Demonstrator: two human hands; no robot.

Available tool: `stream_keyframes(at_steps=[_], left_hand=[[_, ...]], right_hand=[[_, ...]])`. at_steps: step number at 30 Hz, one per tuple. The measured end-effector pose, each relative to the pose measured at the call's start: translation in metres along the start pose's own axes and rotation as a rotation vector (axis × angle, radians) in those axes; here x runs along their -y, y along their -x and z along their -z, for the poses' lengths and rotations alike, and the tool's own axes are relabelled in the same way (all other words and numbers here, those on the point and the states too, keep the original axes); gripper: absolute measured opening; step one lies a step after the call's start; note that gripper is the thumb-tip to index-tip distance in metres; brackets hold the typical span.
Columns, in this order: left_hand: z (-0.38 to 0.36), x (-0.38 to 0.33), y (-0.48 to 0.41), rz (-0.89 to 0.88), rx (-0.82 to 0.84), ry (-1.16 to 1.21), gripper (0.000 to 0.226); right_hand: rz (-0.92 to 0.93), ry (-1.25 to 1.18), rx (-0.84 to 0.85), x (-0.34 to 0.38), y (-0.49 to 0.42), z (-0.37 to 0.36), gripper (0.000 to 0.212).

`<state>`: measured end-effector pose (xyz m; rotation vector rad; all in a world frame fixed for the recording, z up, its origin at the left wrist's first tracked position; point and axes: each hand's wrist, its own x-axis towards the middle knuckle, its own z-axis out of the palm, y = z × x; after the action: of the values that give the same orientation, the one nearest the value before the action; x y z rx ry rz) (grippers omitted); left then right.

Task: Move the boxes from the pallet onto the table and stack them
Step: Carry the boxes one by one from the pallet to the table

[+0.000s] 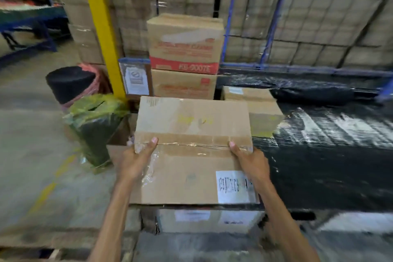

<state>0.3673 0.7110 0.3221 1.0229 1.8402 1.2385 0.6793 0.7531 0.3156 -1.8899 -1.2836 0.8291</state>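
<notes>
A brown cardboard box (191, 151) with a taped seam and a white label on its near right corner fills the middle of the head view. My left hand (136, 159) grips its left edge, thumb on the top face. My right hand (251, 161) grips its right edge the same way. Below the box lies another box with white labels (204, 220). Beyond it, two printed boxes with red bands (185, 44) stand stacked. A smaller brown box (261, 112) sits at the right, behind the held box. The view is blurred.
A yellow post (102, 34) rises at left, with a black roll (70, 83) and a bag wrapped in green-yellow plastic (95, 125) beside it. Black plastic wrap (329, 144) covers the surface at right. Wrapped cartons behind blue racking (274, 15) fill the back. Concrete floor with a yellow line lies left.
</notes>
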Motion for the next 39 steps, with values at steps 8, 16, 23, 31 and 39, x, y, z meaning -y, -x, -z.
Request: stream_keyframes(at_steps=[8, 16, 23, 31, 39], left_hand=[[-0.188, -0.087, -0.033, -0.156, 0.224, -0.098, 0.091], [-0.346, -0.172, -0.116, -0.165, 0.249, 0.061, 0.078], [-0.431, -0.223, -0.219, -0.143, 0.265, 0.205, 0.064], [-0.47, -0.269, -0.31, -0.131, 0.21, 0.013, 0.054], [-0.499, -0.287, -0.362, -0.017, 0.191, -0.235, 0.046]], right_hand=[[-0.081, 0.014, -0.19, -0.048, -0.116, 0.152, 0.097], [-0.009, -0.11, -0.212, -0.047, -0.297, 0.23, 0.092], [0.031, -0.172, -0.102, -0.014, -0.439, 0.258, 0.074], [0.042, -0.245, 0.073, 0.011, -0.555, 0.274, 0.074], [-0.037, -0.186, 0.178, 0.017, -0.635, 0.255, 0.057]])
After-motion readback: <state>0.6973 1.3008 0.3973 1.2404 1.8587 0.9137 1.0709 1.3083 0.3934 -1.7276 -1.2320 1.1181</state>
